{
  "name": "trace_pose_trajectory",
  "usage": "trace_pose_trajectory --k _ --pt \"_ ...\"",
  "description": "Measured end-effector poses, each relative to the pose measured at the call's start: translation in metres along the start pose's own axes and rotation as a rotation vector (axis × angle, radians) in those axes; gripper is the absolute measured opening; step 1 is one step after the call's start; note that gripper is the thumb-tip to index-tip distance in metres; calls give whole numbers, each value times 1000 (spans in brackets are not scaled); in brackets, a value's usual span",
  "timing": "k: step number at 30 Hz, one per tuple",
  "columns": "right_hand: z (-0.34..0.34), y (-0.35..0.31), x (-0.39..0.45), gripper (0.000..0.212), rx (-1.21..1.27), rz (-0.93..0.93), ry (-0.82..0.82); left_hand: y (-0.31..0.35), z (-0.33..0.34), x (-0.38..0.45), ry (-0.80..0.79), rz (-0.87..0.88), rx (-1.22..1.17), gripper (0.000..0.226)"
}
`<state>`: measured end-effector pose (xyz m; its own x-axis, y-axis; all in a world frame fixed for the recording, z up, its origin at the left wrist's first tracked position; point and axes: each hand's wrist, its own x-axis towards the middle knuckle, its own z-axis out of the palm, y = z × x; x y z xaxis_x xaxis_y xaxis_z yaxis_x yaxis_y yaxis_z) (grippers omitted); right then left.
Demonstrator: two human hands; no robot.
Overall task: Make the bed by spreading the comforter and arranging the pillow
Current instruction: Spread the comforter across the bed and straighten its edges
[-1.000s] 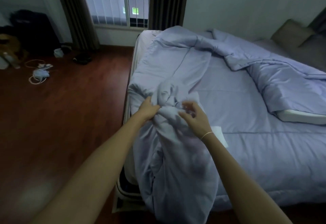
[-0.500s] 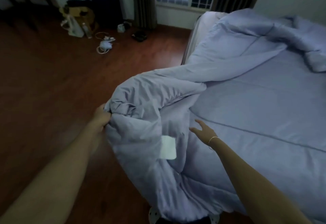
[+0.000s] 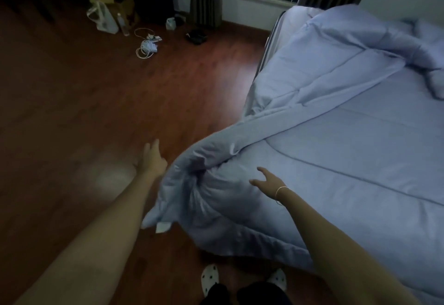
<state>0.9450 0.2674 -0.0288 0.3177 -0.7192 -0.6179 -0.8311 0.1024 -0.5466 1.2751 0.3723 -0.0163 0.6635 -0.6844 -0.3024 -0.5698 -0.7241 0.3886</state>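
One lilac comforter (image 3: 324, 150) covers the bed (image 3: 276, 30) at right, its bunched corner hanging at frame centre between two empty hands, left hand (image 3: 151, 160) and right hand (image 3: 266, 181), fingers spread.

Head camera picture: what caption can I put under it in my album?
Both open hands, left hand and right hand, hover beside the bunched corner of the lavender quilted comforter hanging off the bed.
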Motion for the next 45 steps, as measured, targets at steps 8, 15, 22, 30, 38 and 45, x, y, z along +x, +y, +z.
trace_pose_trajectory --k 8,15,22,30,38,45 --pt "-23 31 3 67 45 49 41 51 39 -11 -124 60 62 63" --pt "-40 34 23 65 117 38 126 99 64 -20 -62 318 112 56" --pt "-57 12 55 69 186 23 177 118 68 6 -78 381 160 56" --pt "-99 -28 139 75 351 112 341 145 46 114 -93 503 220 55" --pt "-119 -76 242 109 685 428 562 147 21 262 -211 633 293 55" --pt "-109 -140 309 64 477 499 670 124 7 360 -307 640 374 56"
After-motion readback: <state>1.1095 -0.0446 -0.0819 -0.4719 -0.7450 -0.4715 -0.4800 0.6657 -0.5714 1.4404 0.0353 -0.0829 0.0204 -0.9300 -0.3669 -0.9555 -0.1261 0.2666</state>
